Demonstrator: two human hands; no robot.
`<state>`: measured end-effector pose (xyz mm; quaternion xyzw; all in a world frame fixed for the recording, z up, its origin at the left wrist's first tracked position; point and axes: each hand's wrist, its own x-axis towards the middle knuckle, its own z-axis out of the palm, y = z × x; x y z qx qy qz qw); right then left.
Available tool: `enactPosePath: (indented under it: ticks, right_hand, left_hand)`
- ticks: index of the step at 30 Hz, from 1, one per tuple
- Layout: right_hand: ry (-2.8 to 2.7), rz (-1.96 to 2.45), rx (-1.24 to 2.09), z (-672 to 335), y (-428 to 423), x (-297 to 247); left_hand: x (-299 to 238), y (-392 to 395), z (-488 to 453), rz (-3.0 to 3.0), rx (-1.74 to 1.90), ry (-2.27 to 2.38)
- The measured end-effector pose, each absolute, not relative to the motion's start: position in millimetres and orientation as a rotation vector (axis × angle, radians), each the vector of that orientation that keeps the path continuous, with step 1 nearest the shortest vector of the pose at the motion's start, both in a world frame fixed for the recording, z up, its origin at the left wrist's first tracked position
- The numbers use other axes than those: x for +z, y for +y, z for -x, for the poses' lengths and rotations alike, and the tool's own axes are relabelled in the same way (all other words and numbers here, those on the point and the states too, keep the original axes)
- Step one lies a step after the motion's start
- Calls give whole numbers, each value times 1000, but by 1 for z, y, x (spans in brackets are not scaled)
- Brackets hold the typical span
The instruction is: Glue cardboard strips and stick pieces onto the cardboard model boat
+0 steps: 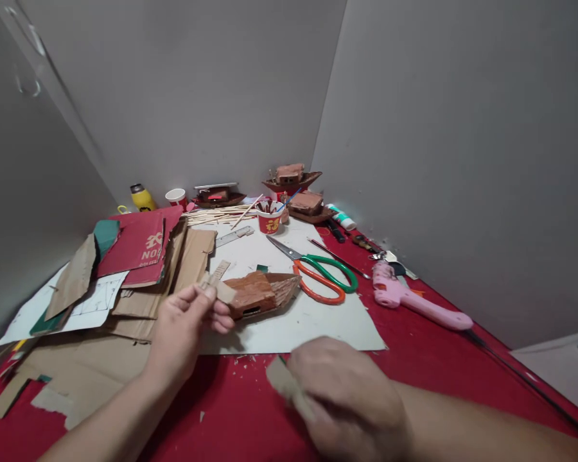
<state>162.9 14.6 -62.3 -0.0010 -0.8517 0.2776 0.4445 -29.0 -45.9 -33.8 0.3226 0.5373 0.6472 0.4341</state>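
Observation:
Between the thumb and fingers of my left hand (185, 321) is a small cardboard piece (223, 292). Just beyond it, a cardboard model boat (257, 292) with a brown cabin rests on a white sheet (264, 333). My right hand (344, 391), blurred by motion, grips another torn cardboard scrap (289, 385) with a greenish edge, low over the red tabletop (231, 410). Scissors (313, 266) with one green and one orange handle lie open to the right of the boat.
Cardboard sheets (192, 253) are piled at left. A paper cup (270, 218) holding sticks, more model boats (291, 176), thin wooden sticks (216, 215) and a yellow bottle (142, 197) stand or lie at the back. A pink glue gun (414, 301) with a black cord lies at right.

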Motion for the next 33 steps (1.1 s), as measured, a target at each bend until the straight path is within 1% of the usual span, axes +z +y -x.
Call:
enactPosePath:
  ticks: [2,4,6,9,13,16,21,26,29,33]
  right_hand:
    - [-2192,-240,738,-163,11,-65]
    - [-2335,-437,839,-160,9,-66]
    - [-2486,-516,876,-157,8,-64]
    - [-2481,-357,880,-156,10,-59]
    - [-2128,216,975,-159,19,-48]
    - [-1985,446,1017,-158,24,-46]
    - [-1946,507,980,-151,23,-53]
    - [-1997,503,872,-149,23,-58]
    - [-2058,456,799,-150,25,-58]
    - [-2123,383,630,-149,25,-60]
  left_hand:
    - [-31,-44,34,-802,1679,1343]
    - [-30,-44,35,-838,1661,1309]
    - [-31,-46,34,-864,1633,1273]
    - [-35,-48,31,-891,1589,1252]
    - [-38,-51,28,-981,1441,1301]
    - [-38,-53,22,-1046,1330,1323]
    - [-37,-57,13,-1257,1243,1393]
    - [-42,-60,11,-1707,1204,1473]
    - [-45,-59,10,-1930,1215,1465]
    - [-48,-58,9,-2088,1289,1455]
